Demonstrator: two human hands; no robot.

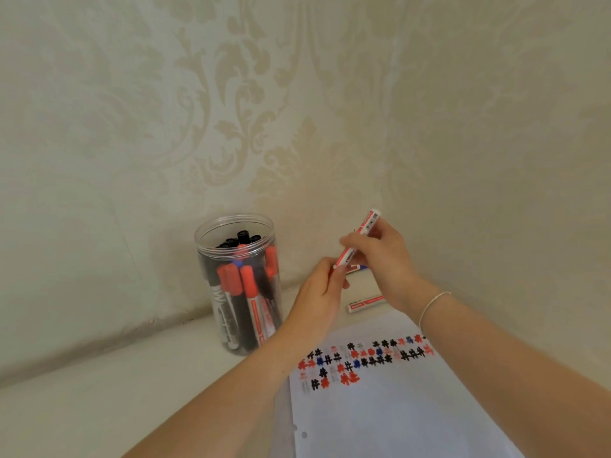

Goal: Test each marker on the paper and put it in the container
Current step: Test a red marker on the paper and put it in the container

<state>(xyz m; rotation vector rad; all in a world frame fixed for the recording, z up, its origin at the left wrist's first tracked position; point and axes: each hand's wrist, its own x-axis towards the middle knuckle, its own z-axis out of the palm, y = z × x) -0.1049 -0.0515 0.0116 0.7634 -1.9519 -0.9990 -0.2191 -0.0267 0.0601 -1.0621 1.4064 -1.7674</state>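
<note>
Both hands met above the far right part of the counter [99, 385], just past the far edge of the paper [413, 408]. The right hand [383, 256] had its fingers curled round the upper barrel of a red-and-white marker [358, 239], and the left hand [322, 289] pinched the marker's lower end. That end was hidden behind the fingers, so whether the cap was on or coming off could not be made out; it looked as though the left hand was working the cap.

The marker's long axis ran diagonally, its butt end up and away toward the wall [297, 94] at the counter's far right, its lower end down toward the left hand. The container [238, 282], a clear jar already crowded with red and black markers, stood upright near the far edge of the counter, to the left of both hands and close to the wall. The left hand was the nearer one to it. The paper lay below and nearer than the hands, its far strip filled with rows of black, red and blue test marks.

Two more markers lay on the counter by the far edge of the paper: one red-and-white [365, 304] under the right wrist, and another [357, 267] mostly hidden behind the hands.
</note>
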